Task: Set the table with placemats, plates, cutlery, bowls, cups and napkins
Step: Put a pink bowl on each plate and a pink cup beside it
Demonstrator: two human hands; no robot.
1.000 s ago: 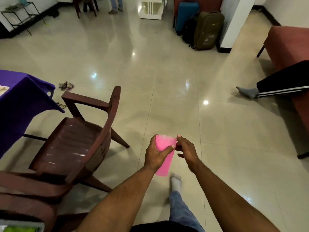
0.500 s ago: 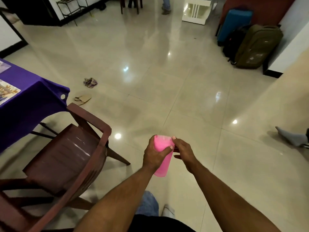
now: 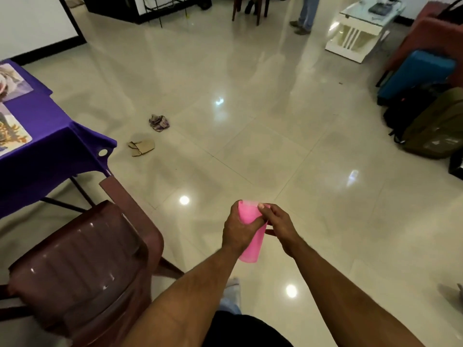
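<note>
I see my left hand [image 3: 236,231] wrapped around the pink cup [image 3: 250,236], right hand [image 3: 278,225] pinching its rim, midair above the floor [image 3: 250,121], right of the chair [image 3: 82,261] and purple surface [image 3: 47,126].

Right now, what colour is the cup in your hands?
Pink cup, clearest in the head view.

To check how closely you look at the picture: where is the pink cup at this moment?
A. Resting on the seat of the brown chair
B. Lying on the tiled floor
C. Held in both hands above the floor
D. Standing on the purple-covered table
C: the left hand grips the pink cup round its side and the right hand pinches its rim, over the tiled floor, away from the table.
</note>
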